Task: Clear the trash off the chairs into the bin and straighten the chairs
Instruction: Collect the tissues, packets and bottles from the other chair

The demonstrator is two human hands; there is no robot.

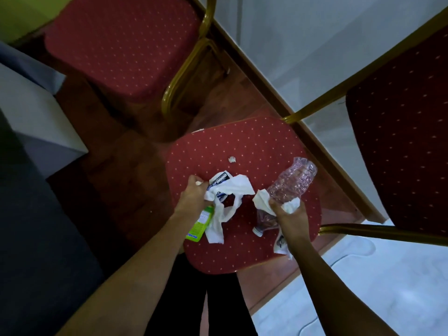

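Below me is a red dotted chair seat (254, 146) with a gold frame. Over its near left part, my left hand (194, 195) grips a bunch of white tissue and wrapper (232, 190) together with a green packet (200, 223). Above the seat's right side, my right hand (288, 214) holds a crushed clear plastic bottle (291, 183) along with white tissue (263, 200). A second crumpled bottle's cap end (258, 231) shows under that hand. One small white paper ball (232, 159) lies loose on the seat.
A second red chair (121, 42) stands at the upper left, its gold frame (186, 69) close to the near seat. The near chair's dark red backrest (402, 132) rises at right. A white-clothed table corner (36, 112) is at left, a white wall (303, 44) behind.
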